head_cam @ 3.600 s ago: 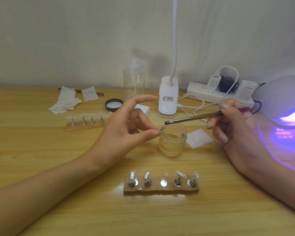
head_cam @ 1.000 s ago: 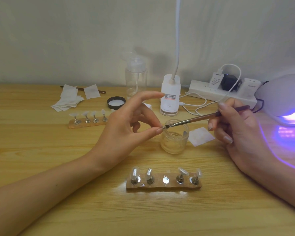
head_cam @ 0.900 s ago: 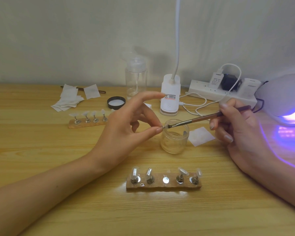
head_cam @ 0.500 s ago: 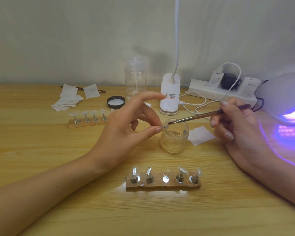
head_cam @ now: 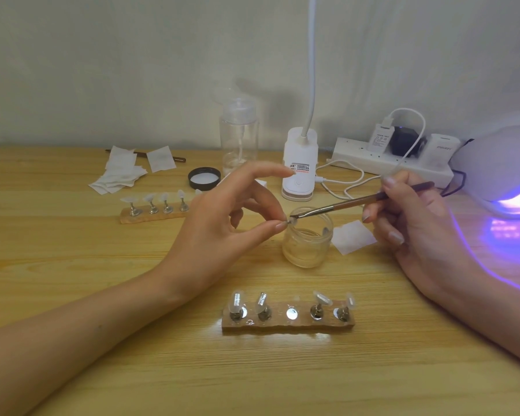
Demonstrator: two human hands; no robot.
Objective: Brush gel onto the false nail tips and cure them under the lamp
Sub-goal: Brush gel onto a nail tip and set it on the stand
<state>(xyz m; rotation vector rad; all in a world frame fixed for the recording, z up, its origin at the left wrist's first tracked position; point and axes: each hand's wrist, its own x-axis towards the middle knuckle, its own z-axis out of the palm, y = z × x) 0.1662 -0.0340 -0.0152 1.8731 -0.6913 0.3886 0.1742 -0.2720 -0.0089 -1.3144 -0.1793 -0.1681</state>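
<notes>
Left hand [head_cam: 219, 232] pinches a nail tip [head_cam: 292, 221] between thumb and middle finger over the jar [head_cam: 308, 244]; right hand [head_cam: 415, 223] grips the brush [head_cam: 357, 202], bristles touching the tip.

Brown-handled brush [head_cam: 373, 200], violet-glowing white lamp [head_cam: 505, 163], black lid [head_cam: 204, 177], yellowish wood-grain table [head_cam: 72, 265]

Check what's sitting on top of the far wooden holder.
Four metal stands, each carrying a nail tip, show on the far holder. The left hand covers its right end, so what stands there can't be seen.
</notes>
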